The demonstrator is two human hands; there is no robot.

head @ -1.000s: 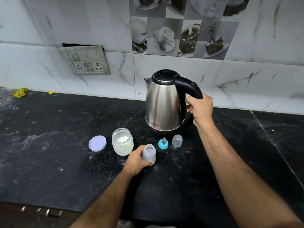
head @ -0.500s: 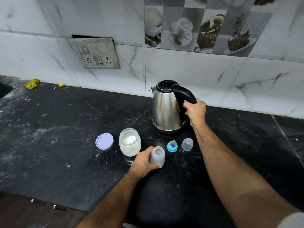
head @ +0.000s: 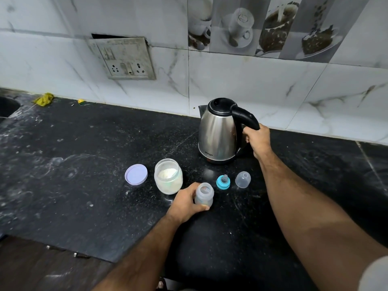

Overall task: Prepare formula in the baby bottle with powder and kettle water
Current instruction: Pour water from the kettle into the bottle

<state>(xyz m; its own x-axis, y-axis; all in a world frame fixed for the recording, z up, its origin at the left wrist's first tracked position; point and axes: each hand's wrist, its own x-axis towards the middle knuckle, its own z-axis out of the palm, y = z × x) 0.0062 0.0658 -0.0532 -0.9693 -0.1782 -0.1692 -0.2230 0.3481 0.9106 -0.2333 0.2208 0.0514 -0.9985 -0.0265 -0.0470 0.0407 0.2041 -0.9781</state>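
Observation:
A small clear baby bottle (head: 204, 195) stands upright and uncapped on the black counter (head: 84, 185), with my left hand (head: 185, 203) wrapped around its left side. Behind it a steel kettle (head: 218, 134) with a black lid rests on the counter near the wall; my right hand (head: 258, 139) grips its black handle. An open jar of white powder (head: 168, 176) stands left of the bottle, its lilac lid (head: 136, 174) lying beside it. The blue-ringed teat (head: 223, 182) and clear bottle cap (head: 243, 179) sit just right of the bottle.
A wall socket plate (head: 123, 58) is set in the marble tiles behind. A yellow cloth scrap (head: 44, 99) lies at the far left by a dark sink edge (head: 8, 106). The counter's front edge (head: 63, 246) runs below my left forearm.
The view has pulled back and tilted down. The kettle has gone from raised to resting on the counter, still held by its handle. My left hand stays on the bottle.

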